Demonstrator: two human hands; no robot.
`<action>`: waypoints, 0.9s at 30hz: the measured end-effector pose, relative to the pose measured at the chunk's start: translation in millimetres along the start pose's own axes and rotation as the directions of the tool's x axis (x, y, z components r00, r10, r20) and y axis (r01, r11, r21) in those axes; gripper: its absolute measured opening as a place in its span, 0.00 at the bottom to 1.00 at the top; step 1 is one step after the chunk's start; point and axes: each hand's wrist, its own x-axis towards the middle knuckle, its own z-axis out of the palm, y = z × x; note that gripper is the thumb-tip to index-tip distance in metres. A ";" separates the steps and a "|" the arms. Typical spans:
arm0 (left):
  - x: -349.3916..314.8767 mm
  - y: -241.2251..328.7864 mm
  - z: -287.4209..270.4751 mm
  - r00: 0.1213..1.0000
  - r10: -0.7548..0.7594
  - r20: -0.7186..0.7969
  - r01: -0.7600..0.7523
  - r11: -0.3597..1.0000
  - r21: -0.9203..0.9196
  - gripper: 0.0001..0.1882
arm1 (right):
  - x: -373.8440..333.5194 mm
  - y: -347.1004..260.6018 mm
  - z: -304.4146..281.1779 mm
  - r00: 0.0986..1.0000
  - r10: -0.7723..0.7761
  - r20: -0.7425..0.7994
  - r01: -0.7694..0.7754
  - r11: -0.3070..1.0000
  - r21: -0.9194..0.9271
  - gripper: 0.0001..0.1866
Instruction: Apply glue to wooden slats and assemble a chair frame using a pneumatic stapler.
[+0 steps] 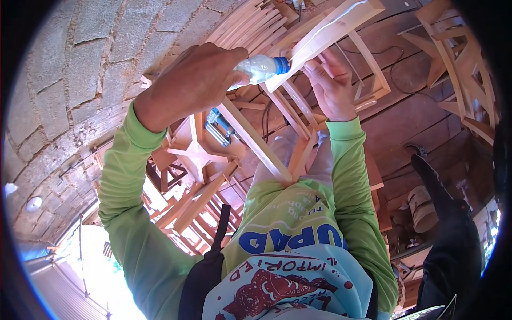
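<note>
My left hand (197,77) is wrapped around a clear plastic bottle (257,68) with a blue cap, tipped sideways with its capped end at the edge of a pale wooden board (325,40). A glossy whitish line, which looks like glue, runs along the board's upper face. On the board's right side, my right hand (333,85) holds its near end between thumb and fingers; some fingers are partly hidden. Below the board a wooden frame (261,141) stands against my lap, its joints partly covered.
A blue and silver nail gun (220,128) lies left of the frame. Wooden frames (458,64) stand at the far right, and stacked strips (245,32) lie along the block wall (96,53). Another person's dark-clothed leg (448,229) is at right, beside a whitish bucket (423,209).
</note>
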 end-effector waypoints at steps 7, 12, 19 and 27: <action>-6.0 -0.4 9.0 0.997 -0.047 0.060 0.048 0.999 -0.025 0.14 | 0.6 -13.6 -4.3 0.999 -0.045 0.024 0.045 0.999 -0.014 0.25; -8.8 -1.3 13.2 0.996 -0.054 0.073 0.057 0.998 -0.039 0.16 | -1.0 -20.2 -5.5 0.999 -0.033 -0.010 0.033 0.999 0.015 0.25; -15.5 -5.7 20.8 0.997 -0.044 0.063 0.050 0.995 -0.086 0.19 | 4.0 -34.5 -11.8 0.997 -0.073 -0.012 0.074 0.996 0.047 0.24; -18.6 -16.9 22.3 0.987 -0.118 0.110 0.140 0.967 -0.214 0.19 | 8.4 -38.3 -24.8 0.994 -0.091 -0.066 0.097 0.989 0.108 0.22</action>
